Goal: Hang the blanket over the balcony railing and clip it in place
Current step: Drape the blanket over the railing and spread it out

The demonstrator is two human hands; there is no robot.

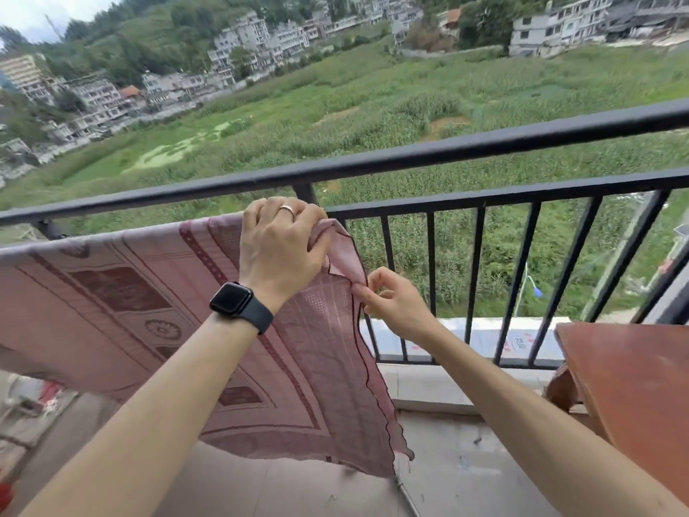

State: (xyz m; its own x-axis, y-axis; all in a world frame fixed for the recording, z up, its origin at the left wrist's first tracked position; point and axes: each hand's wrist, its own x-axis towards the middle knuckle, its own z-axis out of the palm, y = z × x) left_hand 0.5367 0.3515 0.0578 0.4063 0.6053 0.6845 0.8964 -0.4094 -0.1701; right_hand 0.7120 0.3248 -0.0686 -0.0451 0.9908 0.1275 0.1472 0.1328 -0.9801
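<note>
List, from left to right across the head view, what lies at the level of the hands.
blanket → black watch → left hand → right hand → brown wooden table

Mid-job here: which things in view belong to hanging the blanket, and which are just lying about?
Belongs to the job: black railing; pink blanket, draped over its lower bar; left hand gripping the blanket's top corner; right hand pinching its side edge. No clip shows.

Just lying about: brown wooden table at right; clutter on the floor at left.
</note>
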